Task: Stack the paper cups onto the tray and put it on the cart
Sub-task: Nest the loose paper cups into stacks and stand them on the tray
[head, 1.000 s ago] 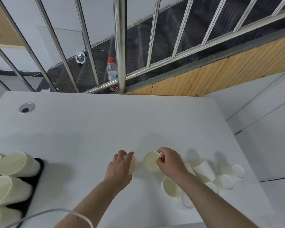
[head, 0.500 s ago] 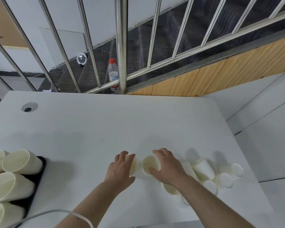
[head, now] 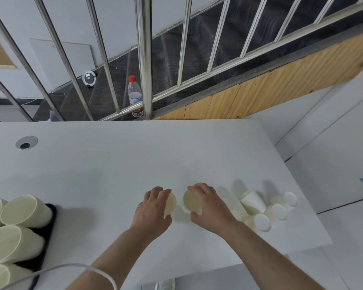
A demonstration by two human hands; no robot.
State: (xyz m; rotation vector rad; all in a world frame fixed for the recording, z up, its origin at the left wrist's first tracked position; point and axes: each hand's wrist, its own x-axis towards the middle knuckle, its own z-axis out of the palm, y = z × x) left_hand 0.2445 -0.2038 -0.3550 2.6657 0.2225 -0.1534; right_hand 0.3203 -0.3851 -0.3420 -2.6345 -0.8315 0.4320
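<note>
- Left hand (head: 152, 208) curls its fingers (head: 158, 192) round one paper cup (head: 169, 205); right hand (head: 208, 206) grips another cup (head: 192, 203), the two mouths facing.
- Loose cups (head: 253, 201) lie just beyond the right fingers; the tray (head: 50, 222) sits well left on the counter (head: 113, 164).
- The cups look light and crushable: best held gently around the wall.

Matt cream paper cups (head: 252, 201) lie on a smooth matt white table (head: 113, 164); behind it, a glossy steel railing (head: 144, 59) (mirror-bright) and grainy wooden panelling (head: 260, 91).
</note>
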